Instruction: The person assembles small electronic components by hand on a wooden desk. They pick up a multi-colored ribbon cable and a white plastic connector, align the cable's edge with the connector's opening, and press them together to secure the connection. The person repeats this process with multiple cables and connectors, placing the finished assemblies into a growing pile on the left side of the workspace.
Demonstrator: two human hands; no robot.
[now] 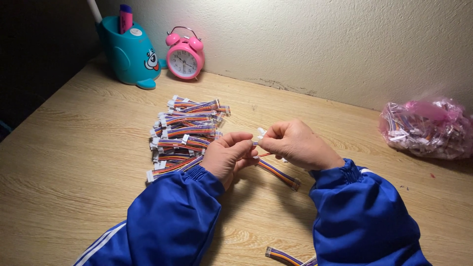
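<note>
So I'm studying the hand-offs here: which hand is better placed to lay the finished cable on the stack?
Probably the left hand: it sits right beside the cable stack, while the right hand is farther away. Both pinch the cable.

Two bare hands: left hand [227,156], right hand [295,145]. Bright blue jacket sleeves, stretchy gathered cuffs. White stripes down left sleeve.

Warm, moderately dim light from above, slightly right. Far left corner falls into deep darkness. Soft shadows under blue sleeves [167,221] on wooden table [64,162]. Mild glare on pink plastic bag [426,128], far right. Focus sharp at centre; slight wide-angle stretch near edges.
</note>
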